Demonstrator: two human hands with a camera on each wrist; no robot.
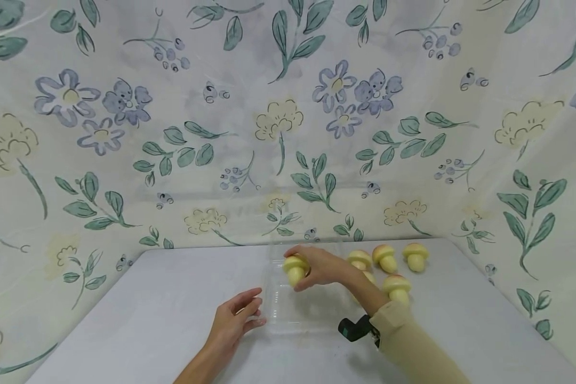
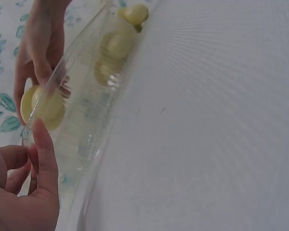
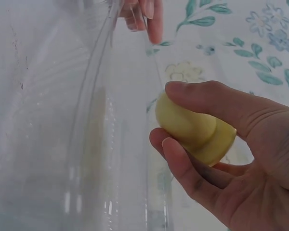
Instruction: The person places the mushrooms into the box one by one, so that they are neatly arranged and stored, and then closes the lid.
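Observation:
My right hand [image 1: 324, 265] holds a yellow mushroom-shaped piece [image 1: 295, 272] over the left part of a clear plastic box [image 1: 280, 312]. Its thumb and fingers wrap the piece from both sides in the right wrist view, the rounded stem [image 3: 185, 122] facing the box wall. My left hand [image 1: 235, 324] is beside the box's left side, fingers loosely bent. In the left wrist view, one straight finger [image 2: 46, 159] of it lies right at the clear rim. Between the left hand's fingers no object shows.
Several more yellow mushroom-shaped pieces [image 1: 416, 257] stand at the right of the white table [image 1: 187, 288], some partly behind the right forearm. A dark wrist camera mount [image 1: 355, 329] sticks out from the right sleeve. Floral cloth [image 1: 288, 133] hangs behind the table.

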